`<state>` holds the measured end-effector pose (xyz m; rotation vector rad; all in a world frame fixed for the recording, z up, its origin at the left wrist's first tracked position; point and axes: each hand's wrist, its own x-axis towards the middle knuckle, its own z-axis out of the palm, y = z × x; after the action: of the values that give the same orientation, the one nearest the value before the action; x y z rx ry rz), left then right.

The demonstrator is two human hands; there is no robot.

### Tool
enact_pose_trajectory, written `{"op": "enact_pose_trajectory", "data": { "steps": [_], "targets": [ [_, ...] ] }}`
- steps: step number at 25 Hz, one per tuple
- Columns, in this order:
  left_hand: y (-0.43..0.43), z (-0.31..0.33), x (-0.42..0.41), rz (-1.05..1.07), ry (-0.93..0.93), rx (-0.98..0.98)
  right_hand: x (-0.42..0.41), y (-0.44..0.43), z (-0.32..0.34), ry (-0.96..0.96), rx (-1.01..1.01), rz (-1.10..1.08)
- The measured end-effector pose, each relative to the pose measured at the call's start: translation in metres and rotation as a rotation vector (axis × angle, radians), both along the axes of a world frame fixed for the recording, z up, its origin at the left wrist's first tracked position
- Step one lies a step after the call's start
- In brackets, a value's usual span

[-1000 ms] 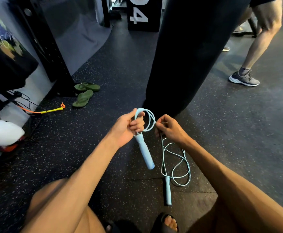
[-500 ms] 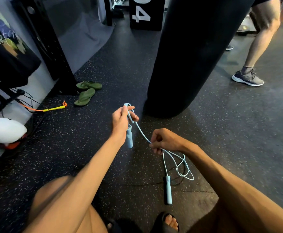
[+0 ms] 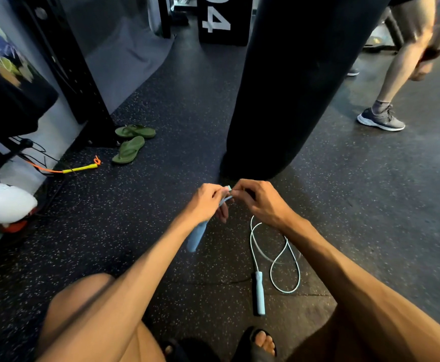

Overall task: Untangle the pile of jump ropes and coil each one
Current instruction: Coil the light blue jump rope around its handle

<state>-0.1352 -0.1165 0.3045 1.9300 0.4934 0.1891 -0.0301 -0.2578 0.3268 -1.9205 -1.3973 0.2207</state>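
While the person bends low over the speckled floor point(image 3: 370, 205), both hands meet in the middle. The left hand point(image 3: 206, 202) is curled round the blue jump rope point(image 3: 250, 239), and one blue handle point(image 3: 196, 236) hangs down from it, blurry. The right hand point(image 3: 260, 202) pinches the cord just beside it. The rest of the cord lies in loops on the floor at five o'clock from the hands, with the other handle point(image 3: 259, 291) flat next to them. A big black bag point(image 3: 292, 87) stands at twelve o'clock. A pair of green sandals point(image 3: 132, 142) lies at ten o'clock.
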Motion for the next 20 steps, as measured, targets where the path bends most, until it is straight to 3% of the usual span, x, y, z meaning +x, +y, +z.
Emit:
{"op": "enact_pose_trajectory", "data": {
  "steps": [4,10,15,20],
  "targets": [
    [-0.005,0.002,-0.002,-0.136,0.102,-0.405,0.014,-0.001,-0.003,0.061,0.060,-0.155],
    [0.006,0.008,-0.001,-0.243,-0.029,-0.819,0.023,-0.001,-0.015,0.289,0.079,-0.217],
    [0.013,0.018,-0.002,-0.104,-0.289,-1.150,0.018,0.001,-0.020,0.566,-0.031,-0.198],
    [0.021,0.018,0.001,0.184,-0.478,-1.194,0.003,-0.002,-0.024,0.741,-0.314,-0.022]
  ]
}}
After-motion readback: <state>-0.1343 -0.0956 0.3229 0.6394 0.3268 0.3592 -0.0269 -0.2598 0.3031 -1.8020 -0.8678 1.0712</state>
